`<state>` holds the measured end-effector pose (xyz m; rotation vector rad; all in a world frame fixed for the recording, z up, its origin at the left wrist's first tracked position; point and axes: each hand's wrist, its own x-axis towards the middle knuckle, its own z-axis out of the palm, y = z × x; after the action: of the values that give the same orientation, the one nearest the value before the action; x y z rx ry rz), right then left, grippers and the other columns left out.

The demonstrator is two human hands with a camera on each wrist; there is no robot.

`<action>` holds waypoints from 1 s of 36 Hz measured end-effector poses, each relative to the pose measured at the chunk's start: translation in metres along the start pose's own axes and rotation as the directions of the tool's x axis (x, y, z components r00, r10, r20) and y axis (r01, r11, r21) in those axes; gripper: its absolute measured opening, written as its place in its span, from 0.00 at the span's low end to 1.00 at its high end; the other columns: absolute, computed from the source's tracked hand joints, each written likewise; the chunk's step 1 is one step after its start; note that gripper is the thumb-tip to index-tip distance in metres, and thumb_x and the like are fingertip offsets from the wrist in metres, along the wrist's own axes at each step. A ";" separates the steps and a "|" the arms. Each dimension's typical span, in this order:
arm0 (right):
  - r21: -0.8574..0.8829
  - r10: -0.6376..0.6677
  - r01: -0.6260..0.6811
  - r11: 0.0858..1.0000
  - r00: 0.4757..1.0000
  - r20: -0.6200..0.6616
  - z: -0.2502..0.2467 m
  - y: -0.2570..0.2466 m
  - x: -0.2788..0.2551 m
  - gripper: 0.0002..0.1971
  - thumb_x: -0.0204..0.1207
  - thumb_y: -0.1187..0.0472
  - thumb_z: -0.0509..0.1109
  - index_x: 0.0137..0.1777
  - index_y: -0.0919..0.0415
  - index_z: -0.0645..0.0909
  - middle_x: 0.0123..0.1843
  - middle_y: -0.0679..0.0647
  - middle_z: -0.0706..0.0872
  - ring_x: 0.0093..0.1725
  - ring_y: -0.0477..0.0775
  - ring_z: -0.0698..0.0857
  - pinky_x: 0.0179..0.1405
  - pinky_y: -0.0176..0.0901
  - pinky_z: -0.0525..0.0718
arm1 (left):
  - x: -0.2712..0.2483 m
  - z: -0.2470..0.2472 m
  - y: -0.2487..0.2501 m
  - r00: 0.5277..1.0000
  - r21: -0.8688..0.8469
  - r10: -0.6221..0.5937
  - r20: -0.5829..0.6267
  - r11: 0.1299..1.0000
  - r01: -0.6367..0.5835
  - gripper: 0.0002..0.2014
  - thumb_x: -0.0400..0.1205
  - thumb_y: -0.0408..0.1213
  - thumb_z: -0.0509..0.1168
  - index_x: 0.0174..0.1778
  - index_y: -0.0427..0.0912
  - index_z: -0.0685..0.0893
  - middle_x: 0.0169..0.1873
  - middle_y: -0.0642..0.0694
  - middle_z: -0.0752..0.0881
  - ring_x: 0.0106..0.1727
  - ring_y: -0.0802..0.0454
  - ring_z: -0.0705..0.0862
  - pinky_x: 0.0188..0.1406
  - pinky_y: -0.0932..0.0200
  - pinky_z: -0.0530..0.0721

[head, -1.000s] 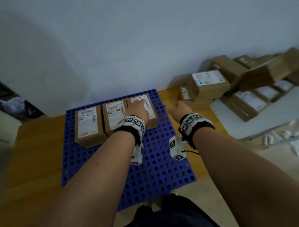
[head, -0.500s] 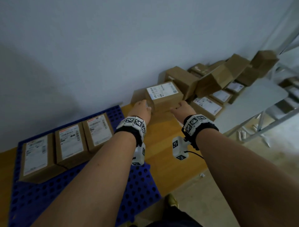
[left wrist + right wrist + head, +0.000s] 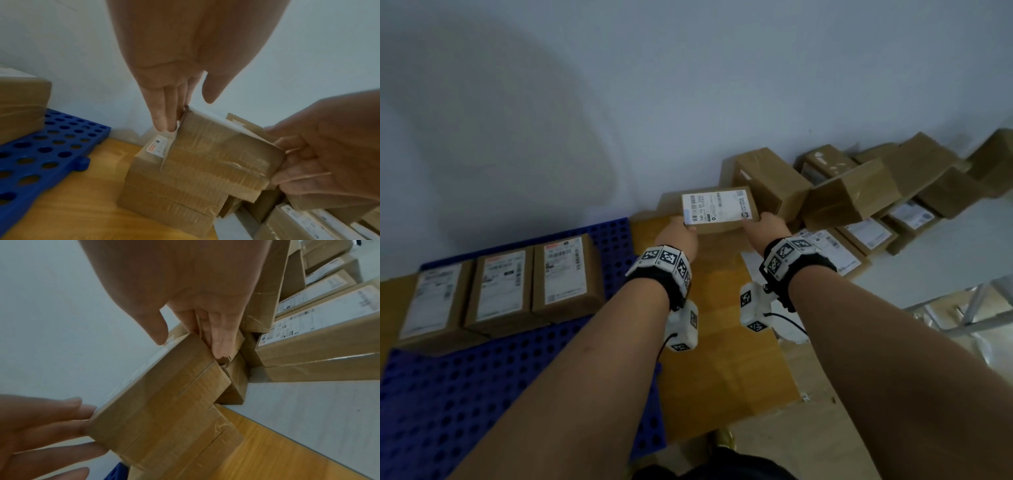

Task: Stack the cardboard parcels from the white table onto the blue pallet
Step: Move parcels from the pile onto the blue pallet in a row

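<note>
A cardboard parcel [image 3: 717, 209] with a white label on top sits on another parcel [image 3: 164, 186] at the wall, between the pallet and the table. My left hand [image 3: 678, 236] holds its left end, fingers [image 3: 162, 116] flat along the side and thumb over the top. Its right end is gripped by my right hand [image 3: 765, 224], thumb on the top edge and fingers [image 3: 220, 344] down the end. On the blue pallet [image 3: 482, 377] three labelled parcels [image 3: 566, 270] stand side by side along the back edge.
A loose pile of parcels [image 3: 859, 192] covers the white table [image 3: 945, 260] at the right, some tilted against the wall. The pallet lies on a wooden surface [image 3: 722, 342]. A metal frame [image 3: 969, 308] stands lower right.
My left hand left the third parcel on the pallet. Both hands swung right to the pile, and they now hold the labelled parcel at its two ends.
</note>
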<state>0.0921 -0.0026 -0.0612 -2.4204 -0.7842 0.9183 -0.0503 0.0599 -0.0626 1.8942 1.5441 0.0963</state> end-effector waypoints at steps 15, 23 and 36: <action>0.057 -0.032 0.033 0.998 0.999 -0.014 0.027 -0.010 -0.031 0.33 0.81 0.44 0.62 0.79 0.65 0.61 0.69 0.62 0.79 0.63 0.63 0.81 0.48 0.50 0.79 | -0.038 -0.015 -0.049 0.993 -0.144 -0.097 -0.067 0.986 0.087 0.15 0.85 0.38 0.62 0.64 0.37 0.70 0.58 0.40 0.83 0.44 0.47 0.80 0.37 0.56 0.75; -0.046 -0.042 0.041 0.998 0.999 -0.009 0.070 -0.017 -0.087 0.41 0.77 0.29 0.53 0.80 0.59 0.65 0.74 0.61 0.75 0.68 0.64 0.78 0.62 0.54 0.77 | -0.075 -0.036 -0.108 0.997 -0.083 -0.076 0.009 0.994 0.076 0.20 0.81 0.38 0.66 0.65 0.36 0.69 0.55 0.39 0.82 0.51 0.41 0.83 0.40 0.55 0.77; 0.052 0.010 -0.010 0.999 1.000 -0.004 0.182 -0.031 -0.201 0.38 0.78 0.33 0.60 0.79 0.58 0.63 0.71 0.59 0.78 0.65 0.63 0.81 0.54 0.52 0.78 | -0.135 -0.087 -0.240 0.996 -0.116 -0.044 0.074 0.992 0.053 0.28 0.79 0.40 0.66 0.72 0.34 0.65 0.49 0.43 0.81 0.39 0.49 0.80 0.27 0.57 0.72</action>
<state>-0.1715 -0.0732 -0.0772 -2.3826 -0.7387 0.9256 -0.3314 -0.0061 -0.0782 1.7491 1.5026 0.0951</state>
